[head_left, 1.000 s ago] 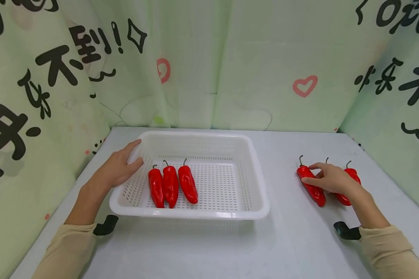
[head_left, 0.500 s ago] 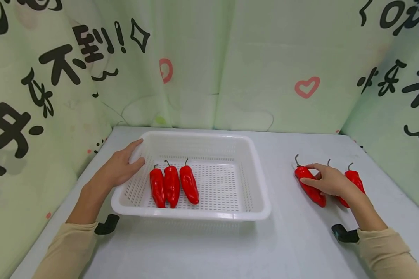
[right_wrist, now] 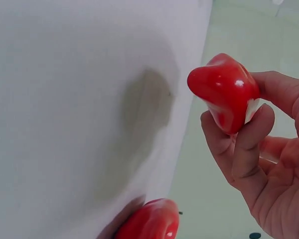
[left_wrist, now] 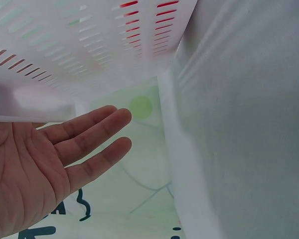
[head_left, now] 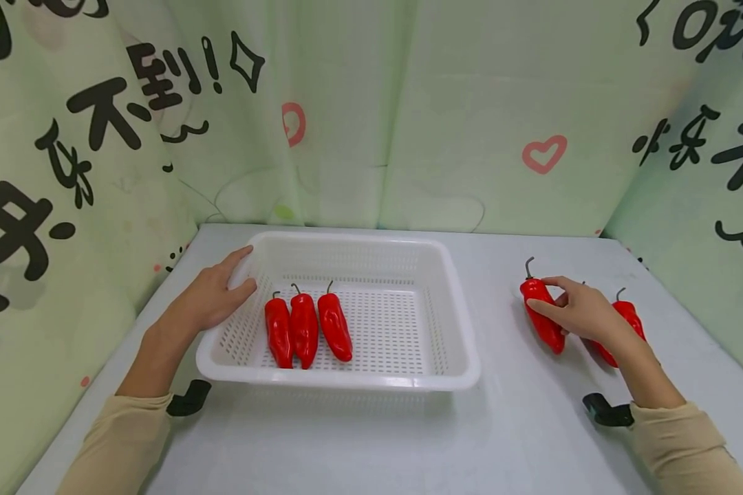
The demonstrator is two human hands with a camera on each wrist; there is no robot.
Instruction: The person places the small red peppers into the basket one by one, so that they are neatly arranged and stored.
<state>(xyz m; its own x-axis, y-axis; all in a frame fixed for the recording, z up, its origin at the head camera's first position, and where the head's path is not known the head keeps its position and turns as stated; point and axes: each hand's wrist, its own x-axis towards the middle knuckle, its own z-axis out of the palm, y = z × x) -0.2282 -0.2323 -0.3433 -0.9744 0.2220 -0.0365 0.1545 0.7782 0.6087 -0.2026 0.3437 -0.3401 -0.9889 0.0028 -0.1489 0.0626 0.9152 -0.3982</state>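
1 red pepper [right_wrist: 225, 92], raised since earlier, pinched between right fingers [right_wrist: 249, 143]

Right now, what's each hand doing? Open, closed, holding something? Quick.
Left hand: open, at the left side of the white basket.
Right hand: closed, holding one red pepper.

Reads "不到!" in black lettering [head_left: 151, 72] on pale green curtain [head_left: 458, 103], upper left | elsewhere, cannot be read surely
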